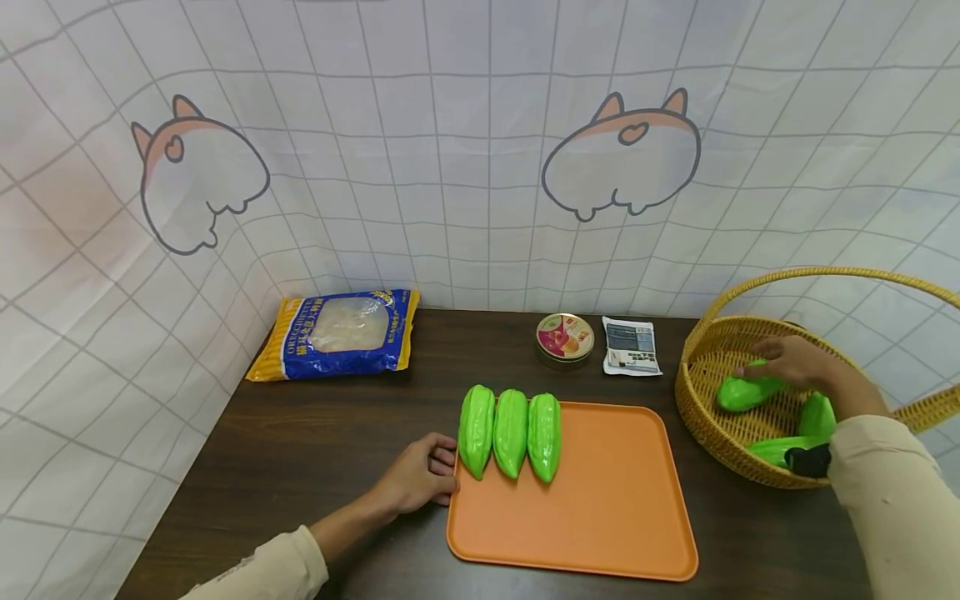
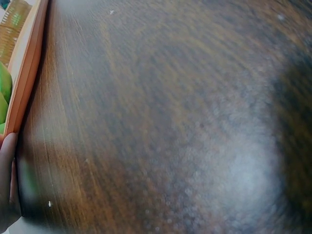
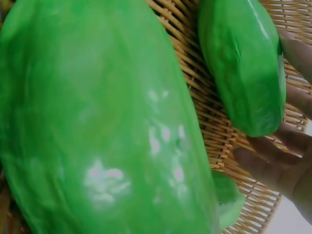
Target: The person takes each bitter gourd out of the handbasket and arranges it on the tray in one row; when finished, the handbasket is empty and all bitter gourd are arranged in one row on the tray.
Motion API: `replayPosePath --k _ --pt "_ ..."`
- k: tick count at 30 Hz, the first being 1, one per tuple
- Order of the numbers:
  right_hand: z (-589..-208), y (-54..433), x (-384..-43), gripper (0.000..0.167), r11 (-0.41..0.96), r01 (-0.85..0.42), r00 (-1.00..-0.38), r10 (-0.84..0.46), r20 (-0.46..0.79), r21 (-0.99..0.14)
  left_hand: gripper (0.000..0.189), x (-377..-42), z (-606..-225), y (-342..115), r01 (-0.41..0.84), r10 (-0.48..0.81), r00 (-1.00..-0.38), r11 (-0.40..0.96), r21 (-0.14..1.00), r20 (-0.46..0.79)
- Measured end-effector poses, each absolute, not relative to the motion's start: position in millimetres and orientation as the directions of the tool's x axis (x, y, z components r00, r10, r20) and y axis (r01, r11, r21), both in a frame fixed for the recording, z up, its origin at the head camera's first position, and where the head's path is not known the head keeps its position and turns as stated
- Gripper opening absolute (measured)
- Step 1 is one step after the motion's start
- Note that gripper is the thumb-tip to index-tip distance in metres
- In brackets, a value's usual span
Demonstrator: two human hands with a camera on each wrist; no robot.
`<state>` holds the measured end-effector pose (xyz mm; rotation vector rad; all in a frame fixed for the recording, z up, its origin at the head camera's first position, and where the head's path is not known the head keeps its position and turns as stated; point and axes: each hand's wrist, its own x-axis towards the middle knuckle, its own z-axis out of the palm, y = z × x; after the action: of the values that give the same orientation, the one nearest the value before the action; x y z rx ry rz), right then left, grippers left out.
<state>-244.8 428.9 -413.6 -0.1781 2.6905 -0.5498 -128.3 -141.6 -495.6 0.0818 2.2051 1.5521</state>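
Three green gourds (image 1: 511,434) lie on the tray (image 1: 611,500), beside the loosely bent left hand (image 1: 422,477) touching it. Under the half-spread right hand (image 1: 797,362), hold unclear, is another gourd (image 1: 739,396) in the basket (image 1: 693,412); wrapping its middle should steady it.

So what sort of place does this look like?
Perhaps a staged, kitchen-style tabletop: wrinkled, grid-patterned sheeting forms the backdrop, and on top lie a pasta bag and an orange tray holding three green, vegetable-shaped pieces.

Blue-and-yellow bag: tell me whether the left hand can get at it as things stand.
Probably yes: the left hand is at the edge of the orange tray, and only tabletop shows between it and the bag.
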Motion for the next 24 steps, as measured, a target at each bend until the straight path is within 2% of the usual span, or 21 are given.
replayPosePath --k 6,16,24 --pt "-414.2 427.4 -245.7 0.082 0.9 -0.002 -0.898 -0.194 -0.396 -0.436 0.061 -128.9 -496.2 -141.8 -0.209 0.299 -0.898 0.357 0.911 -0.323" --pt "-414.1 427.6 -246.4 0.087 0.906 0.01 -0.899 -0.177 -0.401 -0.423 0.06 -129.6 -496.4 -141.6 -0.201 0.297 -0.901 0.362 0.91 -0.317" --pt "-411.6 426.2 -243.3 0.085 0.875 0.035 -0.89 -0.192 -0.413 -0.483 0.06 -129.0 -495.7 -141.0 -0.195 0.292 -0.904 0.371 0.908 -0.314"
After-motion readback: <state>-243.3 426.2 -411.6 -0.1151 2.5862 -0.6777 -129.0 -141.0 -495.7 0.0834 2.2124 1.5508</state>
